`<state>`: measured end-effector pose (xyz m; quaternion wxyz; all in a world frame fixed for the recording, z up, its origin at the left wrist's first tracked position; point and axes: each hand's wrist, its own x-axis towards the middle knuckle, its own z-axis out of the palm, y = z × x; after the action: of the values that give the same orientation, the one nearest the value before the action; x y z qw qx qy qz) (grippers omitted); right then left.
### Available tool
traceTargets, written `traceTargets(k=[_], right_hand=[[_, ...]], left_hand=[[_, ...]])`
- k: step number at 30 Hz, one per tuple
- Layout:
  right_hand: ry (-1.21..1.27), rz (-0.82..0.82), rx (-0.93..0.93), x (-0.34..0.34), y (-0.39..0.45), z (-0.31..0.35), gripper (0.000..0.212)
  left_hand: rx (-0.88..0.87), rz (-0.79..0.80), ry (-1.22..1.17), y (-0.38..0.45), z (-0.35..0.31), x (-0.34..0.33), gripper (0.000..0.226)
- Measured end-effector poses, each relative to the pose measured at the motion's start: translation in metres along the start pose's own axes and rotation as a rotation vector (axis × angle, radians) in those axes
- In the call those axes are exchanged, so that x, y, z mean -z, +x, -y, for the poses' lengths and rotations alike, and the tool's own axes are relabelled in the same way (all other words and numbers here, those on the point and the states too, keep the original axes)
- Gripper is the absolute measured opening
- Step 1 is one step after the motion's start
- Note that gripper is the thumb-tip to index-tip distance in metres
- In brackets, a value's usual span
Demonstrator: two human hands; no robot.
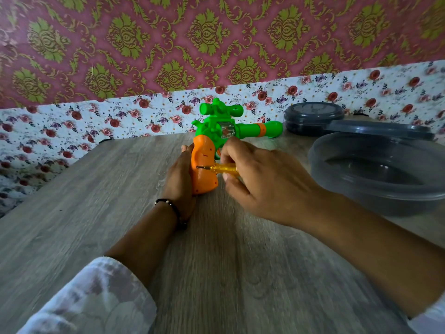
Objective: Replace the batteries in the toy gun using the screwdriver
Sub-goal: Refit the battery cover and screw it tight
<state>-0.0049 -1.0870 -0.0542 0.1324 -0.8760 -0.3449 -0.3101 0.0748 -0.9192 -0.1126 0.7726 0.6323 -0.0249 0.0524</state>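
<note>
A toy gun (216, 127) with a green body and scope and an orange grip stands upright on the wooden table, its barrel pointing right. My left hand (179, 182) wraps the left and back side of the orange grip and steadies it. My right hand (262, 182) holds a small screwdriver (218, 168) with a clear yellow handle. Its metal tip touches the right face of the grip about halfway down. No batteries are visible.
A large dark grey plastic bowl (375, 189) stands at the right. Behind it lie a flat grey lid (380, 130) and a round lidded container (313, 116). The wooden table (96, 213) meets a floral-papered wall at the back.
</note>
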Motion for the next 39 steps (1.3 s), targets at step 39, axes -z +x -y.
traceTargets(k=[39], right_hand=[[-0.107, -0.179, 0.047, -0.019, -0.003, -0.002, 0.033]], left_hand=[[-0.014, -0.05, -0.006, -0.001, -0.002, -0.003, 0.054]])
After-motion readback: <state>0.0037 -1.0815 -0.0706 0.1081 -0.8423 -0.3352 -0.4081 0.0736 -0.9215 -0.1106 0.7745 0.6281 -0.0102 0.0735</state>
